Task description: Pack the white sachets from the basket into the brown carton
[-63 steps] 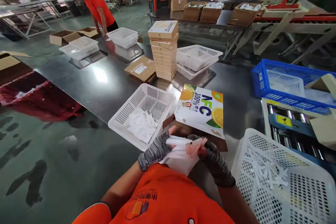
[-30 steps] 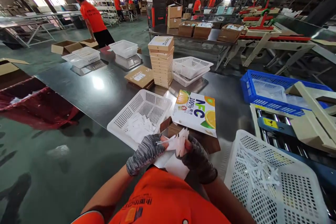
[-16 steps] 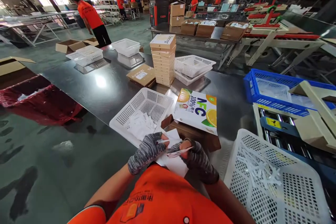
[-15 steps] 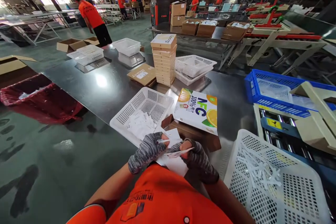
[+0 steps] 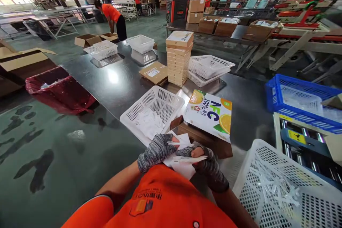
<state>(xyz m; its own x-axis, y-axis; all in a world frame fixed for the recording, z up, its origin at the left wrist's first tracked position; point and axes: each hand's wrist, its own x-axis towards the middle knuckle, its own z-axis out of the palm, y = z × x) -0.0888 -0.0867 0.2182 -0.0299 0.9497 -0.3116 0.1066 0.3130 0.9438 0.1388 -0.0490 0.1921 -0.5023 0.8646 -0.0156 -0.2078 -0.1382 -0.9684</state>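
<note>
My left hand (image 5: pixel 161 148), in a grey knitted fingerless glove, pinches a thin white paper piece at the table's near edge. Close on its right, my right hand (image 5: pixel 205 160) is closed on several white paper slips (image 5: pixel 188 159). More white sheets lie beneath both hands. Just beyond my left hand is a white perforated basket (image 5: pixel 129 119) with white paper pieces (image 5: pixel 151 123) in it. The open carton with the NFC orange print (image 5: pixel 210 114) stands beyond my right hand.
A stack of tan boxes (image 5: pixel 178 58), flat brown cartons (image 5: pixel 154 72) and white baskets (image 5: pixel 141 43) stand farther back. At right are a basket of white strips (image 5: pixel 278 181) and a blue crate (image 5: pixel 274 94). A red-lined bin (image 5: pixel 61 94) is left. A person (image 5: pixel 110 13) bends over boxes.
The view has turned left, so the scene sits farther right. Both hands remain close together with the paper. The person at the back left has bent lower over the cartons.
</note>
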